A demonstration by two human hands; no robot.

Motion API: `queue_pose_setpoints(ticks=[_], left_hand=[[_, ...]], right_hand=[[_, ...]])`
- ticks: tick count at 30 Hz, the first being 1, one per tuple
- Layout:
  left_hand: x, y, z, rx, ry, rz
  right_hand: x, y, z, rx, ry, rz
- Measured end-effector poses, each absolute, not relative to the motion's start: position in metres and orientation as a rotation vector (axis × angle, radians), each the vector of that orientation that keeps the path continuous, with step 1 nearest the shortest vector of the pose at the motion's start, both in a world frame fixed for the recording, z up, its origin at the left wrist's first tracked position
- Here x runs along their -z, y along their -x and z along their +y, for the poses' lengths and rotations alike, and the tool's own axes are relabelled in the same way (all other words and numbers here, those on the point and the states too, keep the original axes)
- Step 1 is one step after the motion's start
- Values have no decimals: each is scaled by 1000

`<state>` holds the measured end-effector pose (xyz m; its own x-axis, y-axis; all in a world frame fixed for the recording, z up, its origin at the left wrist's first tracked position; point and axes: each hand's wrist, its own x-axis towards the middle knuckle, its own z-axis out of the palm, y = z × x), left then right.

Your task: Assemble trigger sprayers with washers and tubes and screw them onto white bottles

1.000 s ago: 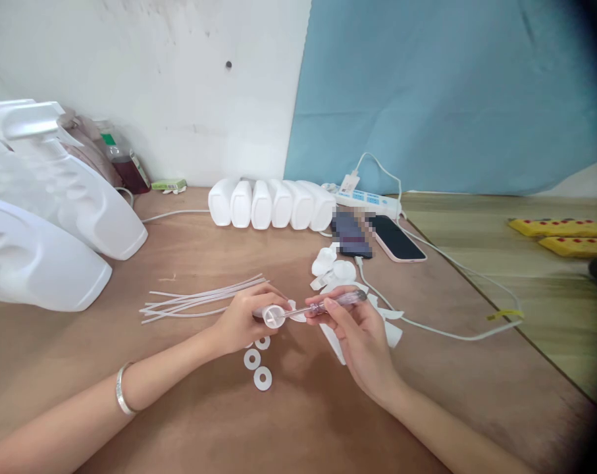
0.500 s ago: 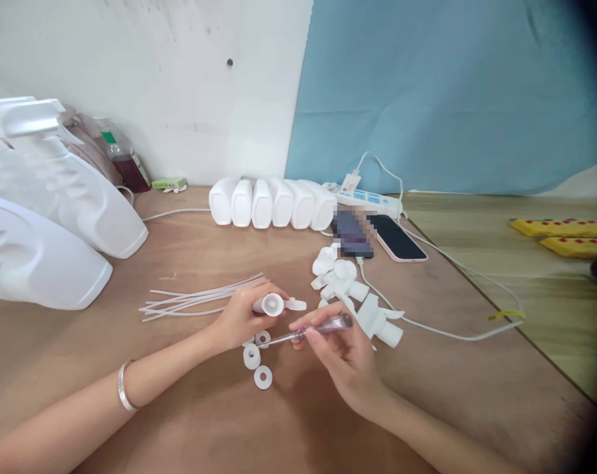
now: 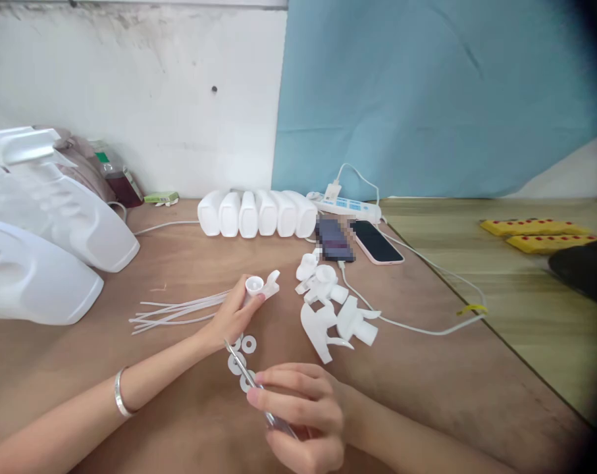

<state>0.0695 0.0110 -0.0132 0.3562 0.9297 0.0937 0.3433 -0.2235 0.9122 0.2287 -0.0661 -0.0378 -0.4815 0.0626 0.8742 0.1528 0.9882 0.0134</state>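
Observation:
My left hand is closed around a white plastic sprayer head, its round opening facing up. My right hand, low and near me, grips a small screwdriver with a clear handle; its metal tip points up-left toward the white ring washers lying on the brown table. A bundle of thin white tubes lies just left of my left hand. More white sprayer heads lie to the right of it.
Large white jugs lie at the left. A row of small white bottles stands at the back, beside a power strip, two phones and a white cable. Yellow strips lie on the lighter surface at right.
My right hand drew the screwdriver out of the sprayer head and pulled it back toward me. My left hand lifted the sprayer head slightly up and away. The view shifted a little.

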Motion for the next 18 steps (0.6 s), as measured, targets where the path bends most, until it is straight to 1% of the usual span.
queue_pose_setpoints(ticks=[4, 10, 18], left_hand=[[15, -92, 32, -880, -1731, 1125], [28, -133, 66, -892, -1668, 1155], [31, -154, 59, -821, -1756, 995]], right_hand=[[33, -228, -66, 218, 121, -2025], [16, -227, -66, 266, 99, -2005], [8, -234, -71, 263, 126, -2055]])
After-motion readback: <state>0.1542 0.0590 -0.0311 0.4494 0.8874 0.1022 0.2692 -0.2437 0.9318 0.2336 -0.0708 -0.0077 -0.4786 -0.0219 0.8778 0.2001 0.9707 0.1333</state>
